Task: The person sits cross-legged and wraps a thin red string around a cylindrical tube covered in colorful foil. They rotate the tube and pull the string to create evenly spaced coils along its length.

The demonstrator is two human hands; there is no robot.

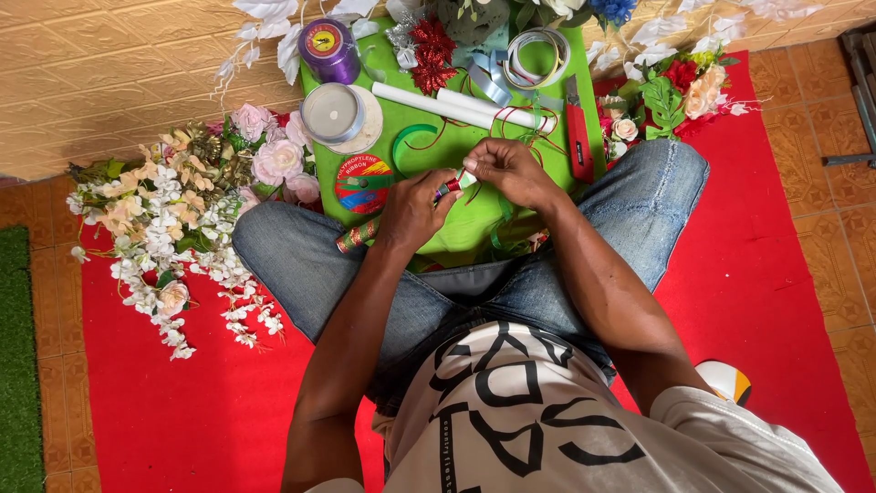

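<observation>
My left hand grips a thin rod wrapped in red, green and gold, which slants down to the left over my lap. My right hand pinches the rod's upper end, where a pale green ribbon strip sits at my fingertips. Both hands hover over a bright green board lying across my crossed legs in blue jeans. Thin red ribbon strands curl on the board just beyond my right hand.
On the board lie white rolled sticks, a red utility knife, a purple ribbon spool, a grey tape roll, a flat red ribbon disc and ribbon loops. Artificial flowers lie left; more flowers right, on red carpet.
</observation>
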